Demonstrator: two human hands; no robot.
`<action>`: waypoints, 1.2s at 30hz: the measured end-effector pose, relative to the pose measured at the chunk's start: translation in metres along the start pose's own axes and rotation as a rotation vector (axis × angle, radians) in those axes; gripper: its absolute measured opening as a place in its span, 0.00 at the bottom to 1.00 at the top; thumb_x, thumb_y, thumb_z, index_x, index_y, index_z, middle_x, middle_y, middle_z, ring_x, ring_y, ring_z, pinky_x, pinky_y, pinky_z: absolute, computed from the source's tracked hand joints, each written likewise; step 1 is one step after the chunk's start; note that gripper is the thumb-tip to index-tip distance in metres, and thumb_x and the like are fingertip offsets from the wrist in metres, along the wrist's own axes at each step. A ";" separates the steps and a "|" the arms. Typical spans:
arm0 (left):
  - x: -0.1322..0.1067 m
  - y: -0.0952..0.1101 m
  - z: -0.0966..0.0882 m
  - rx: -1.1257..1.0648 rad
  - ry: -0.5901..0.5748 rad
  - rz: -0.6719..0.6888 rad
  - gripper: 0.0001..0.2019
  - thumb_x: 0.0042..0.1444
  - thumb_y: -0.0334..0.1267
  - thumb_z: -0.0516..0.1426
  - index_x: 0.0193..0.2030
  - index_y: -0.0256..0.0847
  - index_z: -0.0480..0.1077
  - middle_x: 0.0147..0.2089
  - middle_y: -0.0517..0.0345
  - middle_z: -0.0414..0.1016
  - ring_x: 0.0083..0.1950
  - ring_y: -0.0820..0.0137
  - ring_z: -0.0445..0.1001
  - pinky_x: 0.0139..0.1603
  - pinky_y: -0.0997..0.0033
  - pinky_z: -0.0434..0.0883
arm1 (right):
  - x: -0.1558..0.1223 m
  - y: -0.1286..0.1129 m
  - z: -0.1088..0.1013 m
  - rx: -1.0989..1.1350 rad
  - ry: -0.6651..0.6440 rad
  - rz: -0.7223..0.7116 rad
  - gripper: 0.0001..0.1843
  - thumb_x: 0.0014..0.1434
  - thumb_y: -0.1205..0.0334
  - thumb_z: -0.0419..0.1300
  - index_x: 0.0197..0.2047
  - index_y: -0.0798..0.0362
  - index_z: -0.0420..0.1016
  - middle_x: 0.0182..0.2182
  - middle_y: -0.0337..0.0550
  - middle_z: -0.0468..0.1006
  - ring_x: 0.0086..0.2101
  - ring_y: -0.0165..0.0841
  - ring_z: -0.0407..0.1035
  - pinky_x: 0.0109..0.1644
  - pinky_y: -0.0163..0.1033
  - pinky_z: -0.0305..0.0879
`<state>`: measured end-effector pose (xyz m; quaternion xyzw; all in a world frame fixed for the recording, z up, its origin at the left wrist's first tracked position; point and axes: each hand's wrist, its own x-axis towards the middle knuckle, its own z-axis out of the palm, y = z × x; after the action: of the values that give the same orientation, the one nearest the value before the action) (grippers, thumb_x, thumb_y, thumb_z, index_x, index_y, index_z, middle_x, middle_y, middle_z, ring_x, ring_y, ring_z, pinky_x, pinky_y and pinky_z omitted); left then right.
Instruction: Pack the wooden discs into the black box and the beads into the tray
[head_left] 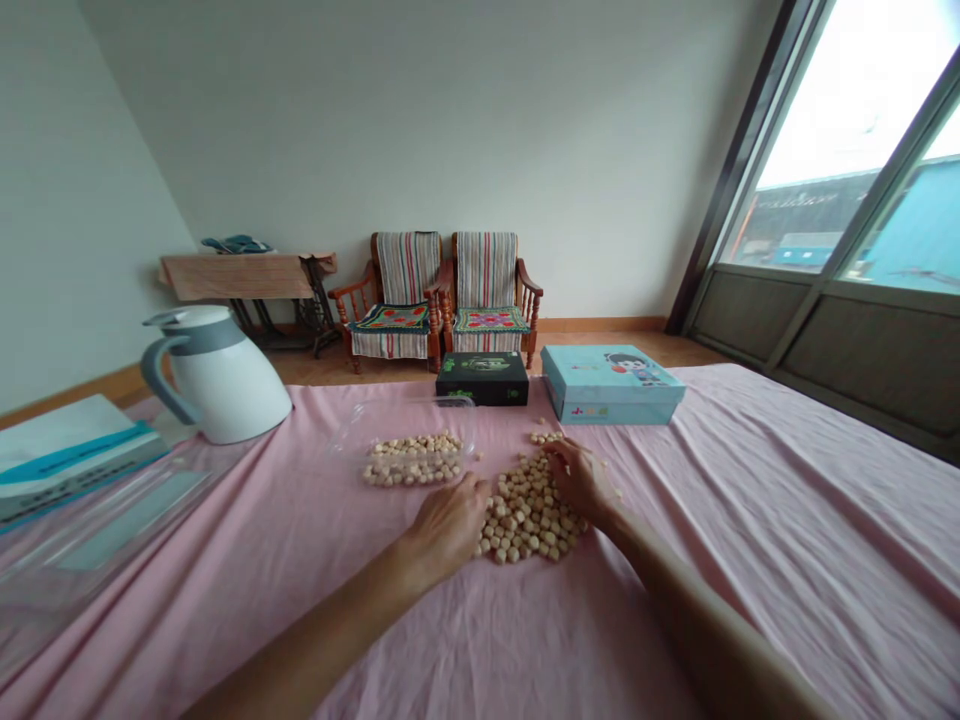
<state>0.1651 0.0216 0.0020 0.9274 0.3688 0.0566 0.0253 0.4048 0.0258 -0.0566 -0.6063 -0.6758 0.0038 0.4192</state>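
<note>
A loose pile of small round beige pieces, whose kind I cannot make out, lies on the pink cloth. My left hand rests along the pile's left edge, its fingers pressed together and mostly hidden from me. Over the pile's upper right side lies my right hand, fingers bent but apart, touching or just above the pieces. A few more such pieces sit beyond its fingertips. To the left, a clear plastic container holds many of the same pieces.
Behind the pile stand a black box and a light blue box. On the left are a white and grey jug, a white and blue package and clear plastic packaging. Two wooden armchairs stand past the cloth-covered surface.
</note>
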 end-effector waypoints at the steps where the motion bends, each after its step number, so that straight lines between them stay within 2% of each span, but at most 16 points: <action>1: -0.004 -0.004 0.001 -0.022 -0.001 -0.008 0.16 0.56 0.27 0.47 0.49 0.39 0.69 0.45 0.48 0.73 0.44 0.63 0.75 0.44 0.66 0.71 | 0.000 0.000 0.000 -0.001 -0.004 0.005 0.14 0.59 0.67 0.48 0.40 0.53 0.74 0.38 0.46 0.77 0.37 0.35 0.71 0.42 0.39 0.65; 4: -0.014 -0.012 0.004 -0.077 0.000 -0.027 0.24 0.54 0.24 0.46 0.57 0.42 0.64 0.52 0.49 0.71 0.48 0.64 0.74 0.47 0.66 0.71 | 0.000 -0.001 0.000 -0.012 -0.007 0.015 0.15 0.58 0.67 0.48 0.40 0.52 0.74 0.38 0.46 0.77 0.37 0.34 0.71 0.41 0.39 0.65; 10: -0.024 -0.020 0.012 -0.167 0.041 -0.045 0.25 0.54 0.22 0.45 0.57 0.45 0.63 0.55 0.52 0.69 0.56 0.66 0.70 0.53 0.67 0.69 | -0.002 -0.001 -0.002 -0.006 0.028 0.041 0.14 0.58 0.67 0.48 0.39 0.52 0.75 0.36 0.44 0.77 0.34 0.32 0.70 0.40 0.36 0.64; 14: -0.033 -0.024 0.014 -0.171 0.113 -0.074 0.22 0.55 0.25 0.49 0.56 0.45 0.63 0.54 0.53 0.68 0.53 0.66 0.71 0.51 0.69 0.69 | 0.000 0.005 -0.009 -0.073 0.128 0.146 0.14 0.58 0.65 0.48 0.38 0.54 0.75 0.34 0.45 0.76 0.31 0.33 0.69 0.36 0.36 0.63; 16: -0.037 -0.026 0.014 -0.155 0.133 -0.116 0.20 0.55 0.27 0.51 0.54 0.44 0.63 0.52 0.52 0.68 0.50 0.66 0.72 0.49 0.69 0.69 | 0.001 0.009 -0.014 -0.150 0.169 0.186 0.15 0.57 0.66 0.47 0.39 0.55 0.75 0.37 0.48 0.77 0.34 0.35 0.70 0.37 0.37 0.63; 20: -0.039 -0.031 0.013 -0.165 0.129 -0.153 0.12 0.56 0.27 0.51 0.46 0.41 0.66 0.47 0.52 0.71 0.47 0.65 0.72 0.46 0.69 0.69 | 0.000 0.013 -0.017 -0.361 0.081 0.264 0.18 0.57 0.66 0.48 0.45 0.57 0.75 0.44 0.55 0.76 0.44 0.43 0.69 0.47 0.45 0.62; 22: -0.037 -0.032 0.014 -0.183 0.138 -0.136 0.10 0.55 0.26 0.51 0.42 0.40 0.67 0.45 0.53 0.72 0.46 0.66 0.72 0.45 0.70 0.68 | -0.002 0.014 -0.013 -0.398 0.010 0.298 0.18 0.57 0.65 0.49 0.47 0.57 0.75 0.44 0.56 0.76 0.44 0.45 0.69 0.48 0.48 0.61; 24: -0.037 -0.032 0.015 -0.198 0.159 -0.114 0.09 0.55 0.25 0.51 0.39 0.40 0.67 0.44 0.53 0.72 0.46 0.66 0.72 0.45 0.70 0.68 | -0.004 0.015 -0.006 -0.323 -0.027 0.274 0.18 0.56 0.66 0.49 0.46 0.54 0.75 0.42 0.53 0.78 0.42 0.43 0.70 0.48 0.48 0.62; 27: -0.036 -0.030 0.016 -0.211 0.186 -0.079 0.08 0.54 0.25 0.52 0.39 0.40 0.67 0.41 0.54 0.73 0.44 0.67 0.73 0.44 0.70 0.68 | -0.002 0.020 0.002 -0.178 -0.013 0.214 0.17 0.56 0.65 0.49 0.43 0.51 0.76 0.39 0.47 0.79 0.40 0.38 0.72 0.46 0.43 0.64; 31: -0.034 -0.031 0.001 -0.210 0.332 -0.030 0.08 0.54 0.26 0.54 0.39 0.40 0.68 0.40 0.56 0.73 0.39 0.69 0.72 0.39 0.72 0.67 | 0.004 0.036 -0.008 -0.141 0.106 0.278 0.17 0.55 0.63 0.49 0.43 0.53 0.76 0.40 0.48 0.79 0.40 0.37 0.72 0.45 0.42 0.65; 34: -0.028 -0.042 -0.023 -0.183 0.525 -0.044 0.04 0.56 0.29 0.54 0.37 0.40 0.68 0.36 0.57 0.72 0.34 0.72 0.71 0.36 0.73 0.66 | 0.007 0.053 -0.024 -0.030 0.253 0.468 0.15 0.52 0.60 0.52 0.39 0.54 0.77 0.36 0.49 0.80 0.37 0.39 0.74 0.42 0.42 0.66; 36: -0.024 -0.052 -0.038 -0.159 0.658 -0.082 0.04 0.58 0.32 0.54 0.39 0.39 0.68 0.37 0.57 0.71 0.32 0.73 0.70 0.35 0.74 0.66 | 0.007 0.065 -0.032 0.065 0.319 0.582 0.15 0.50 0.58 0.53 0.36 0.54 0.77 0.34 0.49 0.80 0.34 0.39 0.75 0.38 0.41 0.67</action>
<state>0.1082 0.0430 0.0332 0.8391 0.3885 0.3802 -0.0207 0.4768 0.0323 -0.0650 -0.7530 -0.3997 0.0499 0.5203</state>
